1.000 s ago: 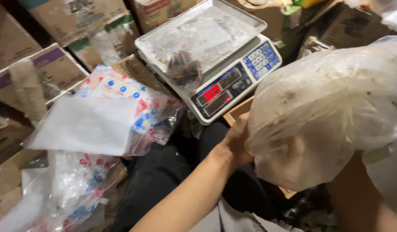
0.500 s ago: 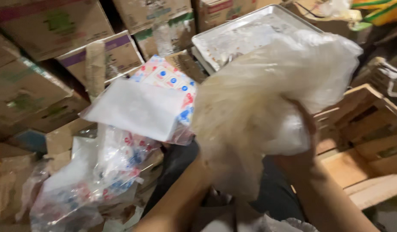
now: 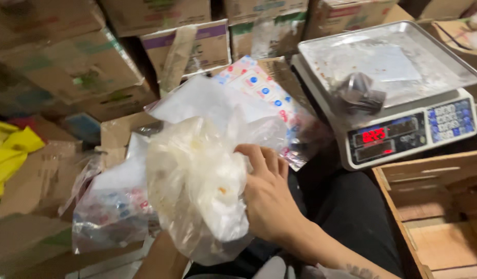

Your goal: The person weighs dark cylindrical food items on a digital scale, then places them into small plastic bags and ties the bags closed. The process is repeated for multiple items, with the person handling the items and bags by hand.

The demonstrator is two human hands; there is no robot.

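The person sat among stacked cardboard boxes [image 3: 119, 72] with a crumpled clear plastic bag [image 3: 197, 191] held up in front of the lap. The right hand [image 3: 267, 199] was closed on the bag's right side, fingers [image 3: 264, 157] curled over the bunched film. The left hand could not be seen; only a forearm [image 3: 163, 258] rose under the bag, so its grip could not be told.

The bag hung loose below the grip, with pale crumbs or residue clinging inside. Held only by a fistful of thin film, it could likely slip or tear, and whatever was left inside might spill onto the dark trousers [image 3: 352, 217] or onto the packs of printed wrappers [image 3: 114, 206] just to the left.

A scale [image 3: 403, 134] stood near the right, its tray [image 3: 321, 51] carrying a small dark clip [image 3: 360, 95] near the front edge. A swing of the bag that way could probably knock the clip off or disturb the reading. The open wooden crate [image 3: 429, 170] beside the knee could catch the film's trailing edge.
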